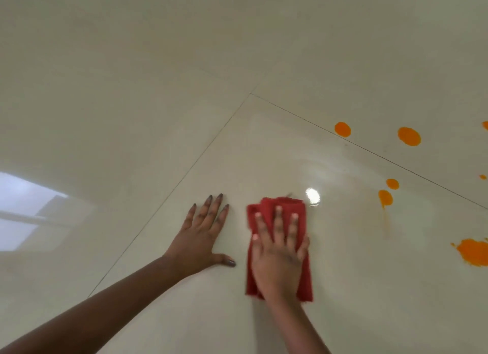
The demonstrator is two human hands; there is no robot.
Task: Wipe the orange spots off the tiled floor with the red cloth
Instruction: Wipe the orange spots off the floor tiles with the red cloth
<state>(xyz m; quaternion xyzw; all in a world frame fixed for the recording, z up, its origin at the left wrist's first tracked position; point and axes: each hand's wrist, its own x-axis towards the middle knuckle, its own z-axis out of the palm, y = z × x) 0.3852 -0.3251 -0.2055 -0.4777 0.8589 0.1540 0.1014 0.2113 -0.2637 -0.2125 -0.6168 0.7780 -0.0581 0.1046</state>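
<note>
We are kneeling over the glossy tiled floor [132, 94]. Our right hand [280, 250] is pressing the folded red cloth [303, 287] flat, grip spread. Our left hand [200, 237] is resting open beside it. Orange spots [408, 136] are lying well apart, to the right.

Bare floor [343, 221] between cloth [303, 287] and spots [385, 197].

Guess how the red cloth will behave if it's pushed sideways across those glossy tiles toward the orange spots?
The red cloth is folded and soft, so it probably bunches unless pressed flat, as the right hand does. The tiled floor looks glossy, so it likely slides easily. The orange spots may smear; one trails a faint streak.
</note>
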